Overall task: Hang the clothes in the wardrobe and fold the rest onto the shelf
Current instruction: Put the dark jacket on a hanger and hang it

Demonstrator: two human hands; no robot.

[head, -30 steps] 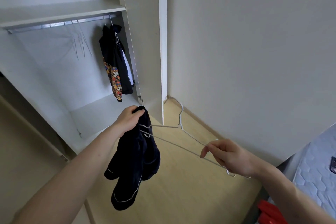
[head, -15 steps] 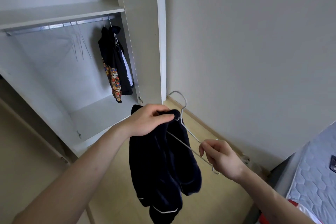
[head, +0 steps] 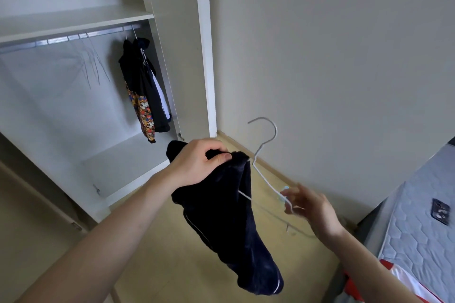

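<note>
My left hand (head: 197, 163) grips the top of a dark navy garment (head: 229, 224) with thin white piping, which hangs down over the floor. A white wire hanger (head: 267, 141) runs through the garment under that hand, its hook pointing up. My right hand (head: 309, 208) is blurred at the hanger's lower right end, its fingers spread and loose and only touching the wire. The open wardrobe (head: 204, 56) stands at the left, with a rail (head: 73, 38) under its shelf (head: 73, 19).
Dark jackets, one with a patterned sleeve, (head: 145, 86) hang at the rail's right end beside several bare wire hangers (head: 92, 66). A mattress (head: 418, 229) with a phone (head: 440, 211) sits at the right; a red and white garment (head: 394, 285) lies by it.
My left hand has drawn the garment further along the hanger toward the hook. The hook has swung upright. My right hand has loosened its pinch on the hanger's end.
</note>
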